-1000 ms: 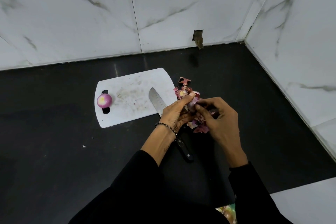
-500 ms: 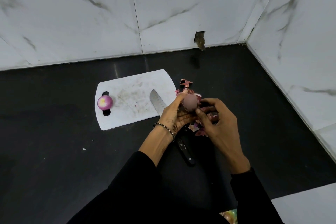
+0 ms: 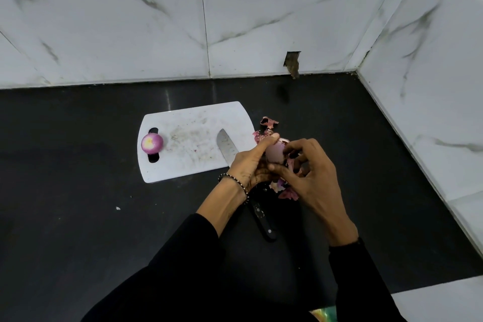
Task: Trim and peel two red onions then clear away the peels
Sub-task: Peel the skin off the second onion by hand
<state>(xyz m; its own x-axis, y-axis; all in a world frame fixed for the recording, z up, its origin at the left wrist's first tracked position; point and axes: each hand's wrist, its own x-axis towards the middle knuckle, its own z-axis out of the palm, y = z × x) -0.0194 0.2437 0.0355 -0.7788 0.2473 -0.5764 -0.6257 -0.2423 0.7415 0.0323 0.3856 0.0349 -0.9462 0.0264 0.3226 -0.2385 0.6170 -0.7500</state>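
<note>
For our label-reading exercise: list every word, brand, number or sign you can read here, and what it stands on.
No text can be read.
The knife, cutting board and wall tiles show no lettering.
The colourful scrap at the bottom edge is too cut off to tell.

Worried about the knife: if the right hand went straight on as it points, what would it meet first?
The onion in the left hand; the knife blade lies farther on, seemingly lower.

A black countertop [image 3: 78, 217] is spreading across the middle and lower frame. A white cutting board [image 3: 193, 125] is lying on it at centre, with onion peels [image 3: 269, 121] lying just right of the board. A knife [image 3: 226, 148] is resting its blade on the board and its handle on the counter below.
</note>
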